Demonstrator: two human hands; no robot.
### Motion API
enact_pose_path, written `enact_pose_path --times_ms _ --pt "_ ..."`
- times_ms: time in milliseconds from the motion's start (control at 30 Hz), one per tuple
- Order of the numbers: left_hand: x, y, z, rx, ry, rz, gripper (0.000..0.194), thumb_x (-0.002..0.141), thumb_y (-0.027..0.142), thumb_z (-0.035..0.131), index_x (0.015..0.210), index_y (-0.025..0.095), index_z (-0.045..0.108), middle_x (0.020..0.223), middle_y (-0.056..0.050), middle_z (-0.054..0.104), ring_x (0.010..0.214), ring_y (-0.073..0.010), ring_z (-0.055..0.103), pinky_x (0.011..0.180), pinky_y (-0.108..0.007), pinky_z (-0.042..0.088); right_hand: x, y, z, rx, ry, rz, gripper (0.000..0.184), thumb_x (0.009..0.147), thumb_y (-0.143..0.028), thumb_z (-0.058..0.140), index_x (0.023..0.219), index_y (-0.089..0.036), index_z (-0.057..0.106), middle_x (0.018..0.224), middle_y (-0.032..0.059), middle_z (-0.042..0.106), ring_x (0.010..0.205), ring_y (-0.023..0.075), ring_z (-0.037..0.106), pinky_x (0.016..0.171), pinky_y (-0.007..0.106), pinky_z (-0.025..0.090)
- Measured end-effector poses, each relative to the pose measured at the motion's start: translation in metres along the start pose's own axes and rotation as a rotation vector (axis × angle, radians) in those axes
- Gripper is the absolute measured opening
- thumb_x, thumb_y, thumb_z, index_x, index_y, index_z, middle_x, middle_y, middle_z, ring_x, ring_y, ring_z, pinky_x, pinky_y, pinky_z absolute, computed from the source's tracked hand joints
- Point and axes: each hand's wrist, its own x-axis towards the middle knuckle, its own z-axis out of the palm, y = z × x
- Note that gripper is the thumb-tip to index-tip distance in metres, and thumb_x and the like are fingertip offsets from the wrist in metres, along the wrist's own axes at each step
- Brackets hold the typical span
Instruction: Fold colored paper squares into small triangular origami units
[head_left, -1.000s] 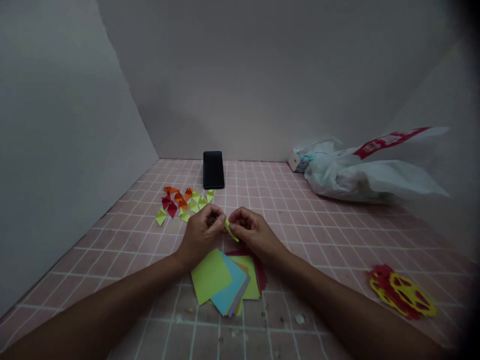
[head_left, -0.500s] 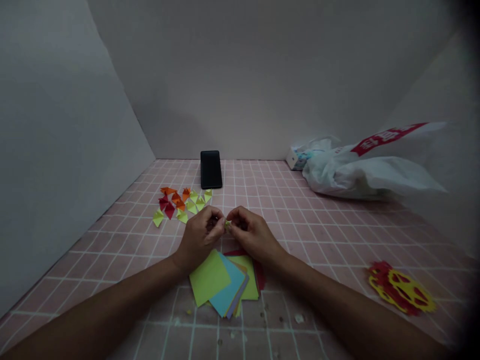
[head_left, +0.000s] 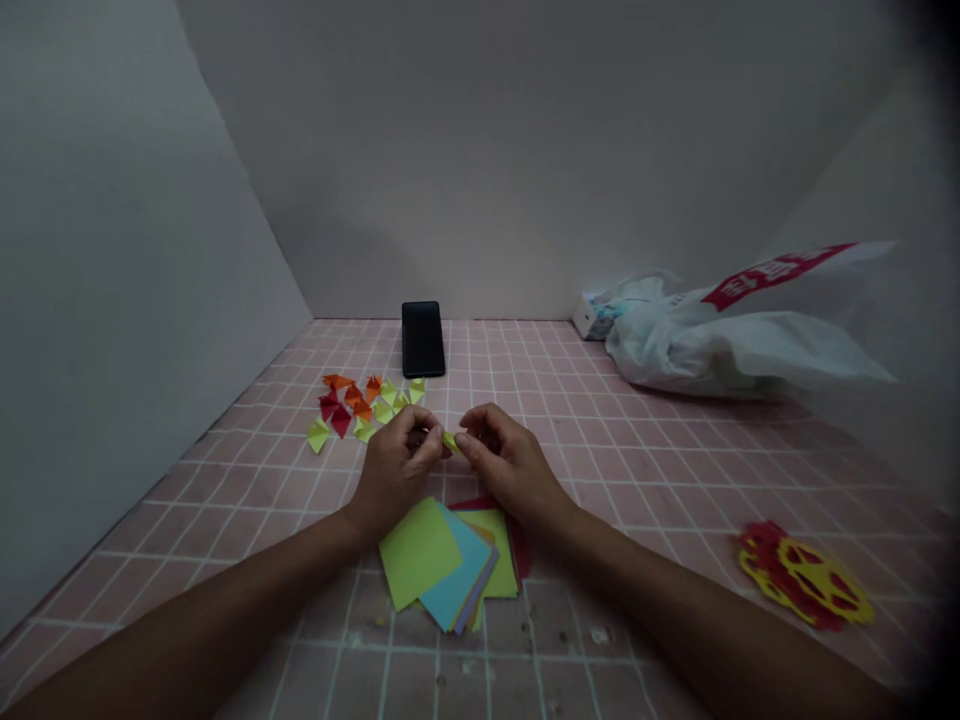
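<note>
Yellow-green paper piece (head_left: 452, 442), small and folded, is held up between the two hands, above the tiled surface (head_left: 645, 470). Farthest left lie small folded pieces (head_left: 317, 435) in yellow-green, red and orange, a few of them just beside the left hand (head_left: 397, 465). That hand's thumb and fingers are closed on the paper's near end, the rest curled. Behind the hands lies a dark phone (head_left: 423, 340); on their near side, square coloured sheets (head_left: 421, 555) fan out. The right hand (head_left: 514, 465) pinches the other end. The step looks like fine folding or creasing; the next move seems to call for light, precise fingertip pressure, with edges kept aligned. Farther right are a white plastic bag (head_left: 682, 350) and red and yellow cut-outs (head_left: 814, 578).
</note>
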Motion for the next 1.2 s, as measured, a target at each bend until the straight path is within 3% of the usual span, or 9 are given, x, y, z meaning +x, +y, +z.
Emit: enact_pose_path --times_ms 133,433,700,1200 --pt "0.0 -0.004 0.003 -0.183 0.042 -0.083 0.015 0.084 0.033 0.057 0.084 0.018 0.051 0.076 0.002 0.059 0.069 -0.0134 0.066 0.069 -0.029 0.056 -0.002 0.001 0.003 0.034 0.091 -0.019 0.03 0.076 -0.032 0.067 0.099 -0.021 0.052 0.085 0.0004 0.054 0.065 0.0121 0.05 0.058 0.025 0.041" --pt "-0.003 0.0 0.008 -0.296 0.027 -0.175 0.018 0.083 0.033 0.059 0.083 0.018 0.048 0.076 0.002 0.059 0.072 -0.0141 0.067 0.071 -0.03 0.056 0.0 0.009 0.008 0.285 0.073 0.16 0.028 0.072 -0.024 0.063 0.097 -0.022 0.052 0.078 -0.0025 0.051 0.064 0.0117 0.05 0.056 0.023 0.04" --pt "-0.008 -0.002 0.011 -0.269 -0.015 -0.082 0.013 0.086 0.03 0.054 0.085 0.018 0.049 0.084 0.0 0.058 0.074 -0.0136 0.064 0.072 -0.03 0.054 -0.004 0.0 0.01 0.533 0.062 0.307 0.033 0.069 -0.027 0.067 0.095 -0.023 0.048 0.07 -0.0063 0.051 0.047 0.0068 0.043 0.043 0.019 0.032" --pt "-0.011 -0.003 0.014 -0.24 -0.045 -0.02 0.008 0.086 0.026 0.054 0.085 0.018 0.05 0.088 -0.001 0.056 0.074 -0.0131 0.063 0.072 -0.029 0.054 -0.002 0.005 0.013 0.672 0.107 0.319 0.028 0.066 -0.019 0.066 0.089 -0.021 0.05 0.065 -0.0061 0.056 0.052 0.0083 0.05 0.051 0.02 0.039"
